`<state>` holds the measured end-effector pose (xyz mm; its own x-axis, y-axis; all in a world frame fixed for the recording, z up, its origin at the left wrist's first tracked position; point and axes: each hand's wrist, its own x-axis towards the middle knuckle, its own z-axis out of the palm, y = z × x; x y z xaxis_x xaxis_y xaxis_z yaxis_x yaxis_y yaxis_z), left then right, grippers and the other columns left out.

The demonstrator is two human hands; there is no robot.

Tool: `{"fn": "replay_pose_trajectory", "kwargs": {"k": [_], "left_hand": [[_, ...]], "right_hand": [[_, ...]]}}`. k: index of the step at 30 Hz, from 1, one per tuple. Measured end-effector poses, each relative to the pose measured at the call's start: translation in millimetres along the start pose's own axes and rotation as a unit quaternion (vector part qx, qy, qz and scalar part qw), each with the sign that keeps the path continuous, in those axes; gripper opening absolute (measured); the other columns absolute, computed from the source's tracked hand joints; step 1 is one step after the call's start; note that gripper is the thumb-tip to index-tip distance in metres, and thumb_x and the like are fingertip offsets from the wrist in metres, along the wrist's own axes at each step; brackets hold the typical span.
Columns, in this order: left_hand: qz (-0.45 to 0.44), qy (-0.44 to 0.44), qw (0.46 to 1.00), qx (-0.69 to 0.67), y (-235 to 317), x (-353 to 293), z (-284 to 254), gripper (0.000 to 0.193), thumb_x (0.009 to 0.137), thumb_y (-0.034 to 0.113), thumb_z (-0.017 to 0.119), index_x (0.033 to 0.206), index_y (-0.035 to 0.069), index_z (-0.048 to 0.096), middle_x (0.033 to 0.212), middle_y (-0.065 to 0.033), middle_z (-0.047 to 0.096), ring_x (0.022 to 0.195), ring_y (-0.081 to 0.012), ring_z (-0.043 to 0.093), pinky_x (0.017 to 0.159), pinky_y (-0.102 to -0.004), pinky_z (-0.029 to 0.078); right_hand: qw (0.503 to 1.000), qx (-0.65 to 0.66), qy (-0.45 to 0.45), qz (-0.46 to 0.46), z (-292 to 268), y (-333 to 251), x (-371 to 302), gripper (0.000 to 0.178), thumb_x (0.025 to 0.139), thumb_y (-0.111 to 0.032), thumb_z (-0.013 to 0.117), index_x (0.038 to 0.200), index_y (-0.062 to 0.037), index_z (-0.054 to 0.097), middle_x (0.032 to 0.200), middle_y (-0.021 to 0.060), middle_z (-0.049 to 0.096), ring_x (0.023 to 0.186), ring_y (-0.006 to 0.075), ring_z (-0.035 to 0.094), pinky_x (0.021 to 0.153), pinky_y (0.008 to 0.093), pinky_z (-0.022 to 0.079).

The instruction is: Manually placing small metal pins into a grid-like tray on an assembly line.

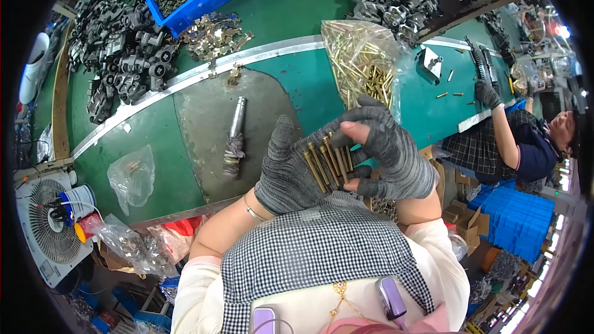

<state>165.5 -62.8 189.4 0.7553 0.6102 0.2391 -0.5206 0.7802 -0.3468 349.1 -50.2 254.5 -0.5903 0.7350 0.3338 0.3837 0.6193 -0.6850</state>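
My left hand [291, 176], in a grey knitted glove, is turned palm up below the middle of the view. Several brass-coloured bolts [326, 164] lie side by side across its palm and fingers, heads toward the far side. From the right, my right hand [396, 158] curls over the bolts at the right end of the row. Bare fingertips poke out of its grey glove, one near the heads and one near the lower ends. Beyond both hands, an open clear plastic bag [359, 55] spills over with similar bolts. A metal rod with a wrapped grip [235, 133] lies to the left.
Dark metal castings [133, 55] are heaped at far left, with more castings [393, 0] at far right. A blue bin [179, 21] of small parts stands beside loose metal clips [213, 36]. A fan [52, 222] is at left; a co-worker [507, 142] works at right.
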Motion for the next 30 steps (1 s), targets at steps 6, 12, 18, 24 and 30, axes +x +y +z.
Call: {"fn": "replay_pose_trajectory", "kwargs": {"k": [6,12,18,24,30], "left_hand": [[-0.006,0.048,0.998,0.041,3,-2,-2,0.09,0.082,0.072,0.031,0.142,0.005,0.023,0.142,-0.0165,0.031,0.13,-0.0336,0.033,0.108,-0.0466,0.026],[-0.004,-0.032,0.994,-0.104,0,-3,-6,0.086,0.083,0.07,0.033,0.141,0.007,0.027,0.141,-0.0169,0.033,0.129,-0.033,0.034,0.108,-0.0472,0.026],[0.037,0.039,0.996,-0.075,7,-10,-13,0.079,0.084,0.068,0.038,0.136,0.008,0.035,0.137,-0.0157,0.038,0.127,-0.0312,0.037,0.107,-0.0467,0.028],[0.013,0.022,0.991,-0.13,0,-5,11,0.077,0.083,0.067,0.041,0.133,0.008,0.039,0.132,-0.0151,0.043,0.123,-0.0311,0.042,0.105,-0.0464,0.032],[-0.006,0.008,0.941,-0.337,1,-5,8,0.078,0.082,0.067,0.044,0.132,0.007,0.041,0.129,-0.0152,0.046,0.119,-0.0321,0.044,0.103,-0.0468,0.034]], "right_hand": [[0.998,-0.033,-0.044,-0.018,4,-7,9,0.067,0.068,-0.032,0.075,0.126,-0.0112,0.049,0.097,0.0065,0.065,0.101,0.0306,0.059,0.103,0.0545,0.026],[0.996,-0.048,-0.076,-0.015,6,-11,15,0.076,0.063,-0.034,0.074,0.13,-0.0114,0.046,0.111,0.0091,0.059,0.107,0.0323,0.053,0.104,0.056,0.024],[0.984,-0.102,-0.143,-0.039,14,-20,26,0.069,0.071,-0.042,0.07,0.127,-0.0098,0.048,0.105,0.007,0.062,0.104,0.0317,0.055,0.102,0.0559,0.027],[0.986,-0.128,-0.105,-0.015,1,-18,27,0.073,0.071,-0.047,0.068,0.128,-0.0078,0.047,0.109,0.0074,0.061,0.106,0.0322,0.053,0.102,0.0561,0.027],[0.98,-0.138,-0.14,-0.023,7,-16,27,0.079,0.063,-0.04,0.073,0.13,-0.009,0.046,0.11,0.0083,0.06,0.107,0.0325,0.053,0.102,0.0563,0.027]]}}
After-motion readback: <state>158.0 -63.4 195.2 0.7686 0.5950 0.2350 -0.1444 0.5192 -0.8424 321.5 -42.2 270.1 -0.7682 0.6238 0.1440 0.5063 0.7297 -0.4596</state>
